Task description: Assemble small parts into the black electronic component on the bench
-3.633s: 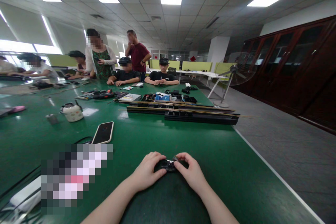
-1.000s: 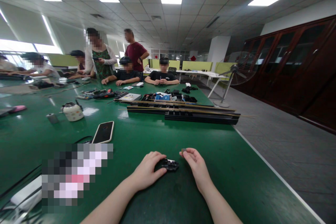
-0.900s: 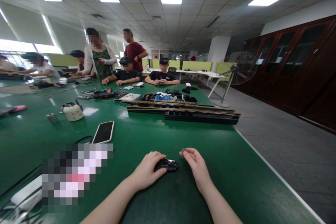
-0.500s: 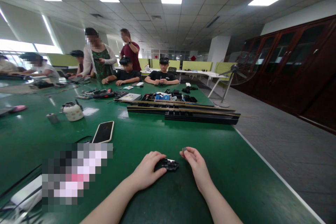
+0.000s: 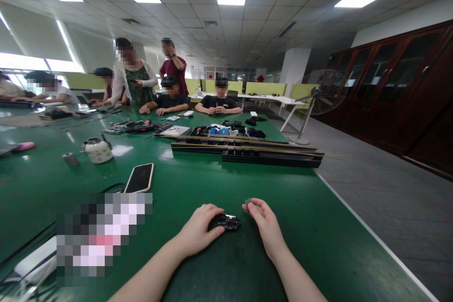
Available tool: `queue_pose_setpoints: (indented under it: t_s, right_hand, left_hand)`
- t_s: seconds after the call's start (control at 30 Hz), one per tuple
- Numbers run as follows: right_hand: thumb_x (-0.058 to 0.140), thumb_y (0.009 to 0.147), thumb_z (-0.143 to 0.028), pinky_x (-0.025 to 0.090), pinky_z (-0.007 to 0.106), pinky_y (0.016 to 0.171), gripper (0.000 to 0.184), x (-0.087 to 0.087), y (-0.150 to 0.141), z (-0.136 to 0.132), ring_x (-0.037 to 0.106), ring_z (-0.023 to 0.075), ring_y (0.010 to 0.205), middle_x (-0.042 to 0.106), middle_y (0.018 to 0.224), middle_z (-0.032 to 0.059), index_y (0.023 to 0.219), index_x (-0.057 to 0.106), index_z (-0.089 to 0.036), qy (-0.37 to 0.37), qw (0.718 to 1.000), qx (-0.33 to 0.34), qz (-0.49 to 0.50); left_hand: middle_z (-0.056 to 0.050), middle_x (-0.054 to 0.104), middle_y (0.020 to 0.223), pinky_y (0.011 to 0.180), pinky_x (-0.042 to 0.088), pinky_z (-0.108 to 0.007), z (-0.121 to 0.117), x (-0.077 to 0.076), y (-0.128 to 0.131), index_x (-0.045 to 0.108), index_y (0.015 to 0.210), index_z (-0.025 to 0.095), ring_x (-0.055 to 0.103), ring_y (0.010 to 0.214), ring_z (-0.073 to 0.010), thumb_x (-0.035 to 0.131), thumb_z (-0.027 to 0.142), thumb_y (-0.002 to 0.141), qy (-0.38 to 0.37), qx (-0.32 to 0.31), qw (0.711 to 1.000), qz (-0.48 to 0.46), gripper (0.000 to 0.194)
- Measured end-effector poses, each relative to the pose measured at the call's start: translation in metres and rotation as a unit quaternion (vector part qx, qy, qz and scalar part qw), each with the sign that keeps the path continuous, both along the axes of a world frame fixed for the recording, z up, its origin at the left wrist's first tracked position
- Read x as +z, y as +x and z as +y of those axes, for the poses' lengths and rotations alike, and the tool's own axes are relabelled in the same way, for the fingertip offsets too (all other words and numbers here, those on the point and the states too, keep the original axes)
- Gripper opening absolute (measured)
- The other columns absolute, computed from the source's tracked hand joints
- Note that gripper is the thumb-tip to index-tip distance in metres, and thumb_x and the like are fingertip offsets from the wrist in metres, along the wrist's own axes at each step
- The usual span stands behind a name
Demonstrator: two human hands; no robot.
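My left hand point(image 5: 203, 227) is curled around the left end of a small black part point(image 5: 230, 222) with shiny bits on top, which lies on the green table point(image 5: 283, 188). Its exact kind is too small to make out, and its left end is hidden under my fingers. To the right, a little apart from that part, my right hand point(image 5: 264, 222) pinches a small flat greyish-green piece point(image 5: 248, 203) between thumb and fingertips. Most of this piece is covered by my fingers.
A phone point(image 5: 139, 178) lies to the left, near a white pot-shaped container point(image 5: 97, 150) and a grey cylinder point(image 5: 71, 159). Long black rails point(image 5: 272, 157) with thin rods cross the table ahead. White power strip and cables point(image 5: 37, 257) lie lower left. Several people are around the far side.
Both my hands and the things in them have stayed almost still. In the background, the standing person in the dark red shirt has shifted slightly.
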State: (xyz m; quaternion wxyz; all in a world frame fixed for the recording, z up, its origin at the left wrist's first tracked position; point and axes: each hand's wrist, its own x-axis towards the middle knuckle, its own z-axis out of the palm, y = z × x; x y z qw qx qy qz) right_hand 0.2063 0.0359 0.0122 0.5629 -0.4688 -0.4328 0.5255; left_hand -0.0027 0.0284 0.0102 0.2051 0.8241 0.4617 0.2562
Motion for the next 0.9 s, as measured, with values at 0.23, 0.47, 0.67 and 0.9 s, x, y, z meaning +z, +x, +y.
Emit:
queue_pose_setpoints:
  t_s: [0.23, 0.47, 0.67, 0.9]
  right_hand:
    - [0.070, 0.062, -0.052, 0.044, 0.039, 0.089, 0.042, -0.0016, 0.0007, 0.0006, 0.065, 0.0234, 0.090, 0.072, 0.085, 0.0062, 0.086, 0.060, -0.019, -0.003, 1.000, 0.005, -0.004]
    - [0.071, 0.063, -0.051, 0.045, 0.036, 0.088, 0.042, -0.0031, 0.0004, 0.0010, 0.065, 0.0217, 0.089, 0.072, 0.085, 0.0051, 0.087, 0.059, -0.018, 0.001, 1.000, 0.006, 0.001]
    - [0.071, 0.064, -0.049, 0.044, 0.036, 0.089, 0.040, -0.0023, 0.0005, -0.0010, 0.065, 0.0219, 0.091, 0.071, 0.086, 0.0052, 0.088, 0.059, -0.019, 0.000, 1.000, 0.010, -0.003]
    - [0.071, 0.063, -0.048, 0.042, 0.039, 0.091, 0.041, -0.0022, 0.0007, 0.0009, 0.065, 0.0235, 0.093, 0.071, 0.086, 0.0057, 0.089, 0.056, -0.019, -0.001, 1.000, 0.009, 0.000]
  left_hand:
    - [-0.005, 0.058, 0.105, 0.089, 0.040, -0.035, -0.0006, -0.0004, 0.0002, 0.054, 0.113, 0.023, 0.051, 0.098, -0.0215, 0.059, 0.028, 0.080, 0.002, 0.001, 1.000, 0.003, 0.034]
    - [-0.005, 0.058, 0.105, 0.089, 0.040, -0.036, 0.0007, -0.0035, -0.0004, 0.054, 0.113, 0.024, 0.051, 0.098, -0.0217, 0.058, 0.030, 0.080, 0.003, -0.002, 1.000, -0.004, 0.034]
    - [-0.005, 0.058, 0.105, 0.088, 0.041, -0.035, -0.0002, -0.0002, 0.0002, 0.055, 0.112, 0.023, 0.052, 0.098, -0.0215, 0.059, 0.030, 0.080, 0.001, 0.000, 1.000, 0.000, 0.034]
    - [-0.004, 0.058, 0.105, 0.089, 0.040, -0.034, 0.0000, -0.0008, 0.0004, 0.055, 0.113, 0.023, 0.052, 0.098, -0.0211, 0.060, 0.030, 0.079, 0.003, 0.003, 1.000, 0.004, 0.034]
